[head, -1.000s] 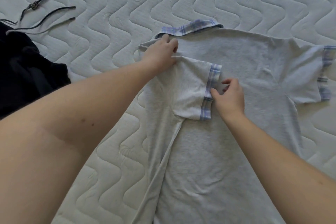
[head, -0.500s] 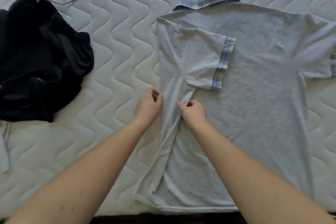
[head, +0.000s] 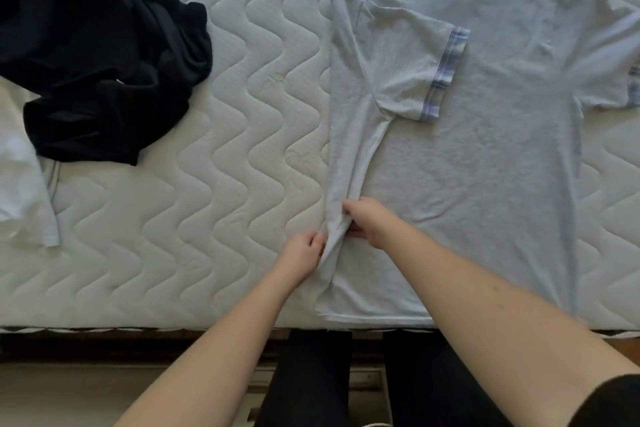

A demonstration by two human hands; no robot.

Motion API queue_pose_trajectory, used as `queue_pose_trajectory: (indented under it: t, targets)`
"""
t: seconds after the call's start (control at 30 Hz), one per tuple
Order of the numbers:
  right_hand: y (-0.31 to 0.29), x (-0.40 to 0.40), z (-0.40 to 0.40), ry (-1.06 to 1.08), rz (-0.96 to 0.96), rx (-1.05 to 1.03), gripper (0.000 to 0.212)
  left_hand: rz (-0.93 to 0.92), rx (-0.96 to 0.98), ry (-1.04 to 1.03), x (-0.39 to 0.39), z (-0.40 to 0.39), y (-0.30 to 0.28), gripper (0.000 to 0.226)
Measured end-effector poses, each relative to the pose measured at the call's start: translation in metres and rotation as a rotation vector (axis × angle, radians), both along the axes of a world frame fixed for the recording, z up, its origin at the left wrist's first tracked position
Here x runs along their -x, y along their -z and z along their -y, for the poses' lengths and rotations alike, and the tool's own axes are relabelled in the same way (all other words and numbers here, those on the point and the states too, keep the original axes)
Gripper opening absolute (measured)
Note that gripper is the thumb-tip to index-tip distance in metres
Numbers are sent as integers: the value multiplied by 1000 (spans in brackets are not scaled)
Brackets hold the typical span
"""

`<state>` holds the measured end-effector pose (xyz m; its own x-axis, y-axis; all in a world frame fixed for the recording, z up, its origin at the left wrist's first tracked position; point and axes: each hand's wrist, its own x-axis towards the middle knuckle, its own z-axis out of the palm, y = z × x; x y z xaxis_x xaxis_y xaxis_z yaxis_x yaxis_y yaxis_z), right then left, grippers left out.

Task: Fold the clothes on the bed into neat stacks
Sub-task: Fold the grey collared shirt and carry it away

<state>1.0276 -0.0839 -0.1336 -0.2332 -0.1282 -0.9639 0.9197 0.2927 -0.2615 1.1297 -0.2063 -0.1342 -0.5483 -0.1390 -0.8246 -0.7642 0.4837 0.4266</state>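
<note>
A light grey polo shirt [head: 485,149] with a plaid collar and plaid sleeve cuffs lies flat on the quilted mattress [head: 225,166]. Its left sleeve is folded inward over the body, and the left side edge is turned in along a narrow strip. My left hand [head: 301,255] pinches that folded strip from the outer side, low on the shirt. My right hand [head: 367,222] grips the same strip from the inner side, just above and to the right of the left hand. The right sleeve lies spread out at the frame's right edge.
A crumpled black garment [head: 100,52] lies at the upper left of the mattress. A white piece of clothing [head: 24,191] sits at the left edge. The mattress's front edge and the bed frame [head: 138,340] run below the shirt hem, with my dark-clad legs [head: 311,378] beneath.
Both hands moved from the shoulder and folded sleeve down along the left side fold toward the hem. The view shifted back, showing the bed's front edge.
</note>
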Motion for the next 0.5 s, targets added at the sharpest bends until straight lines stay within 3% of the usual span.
queue_pose_trajectory:
  t: [0.13,0.23,0.37,0.5]
  targets:
    - [-5,-25,-15,-58,-5,4,21,113,-136,-176,-24,-5,-9,7]
    - [-7,-46,-28,-93,8,45,18,220,-227,-226,-34,-10,-16,23]
    - [-7,-71,-58,-127,29,66,15,365,-263,-210,-49,-19,-17,27]
    - [-7,-89,-88,-160,-18,18,13,81,14,-93,-56,-29,-2,39]
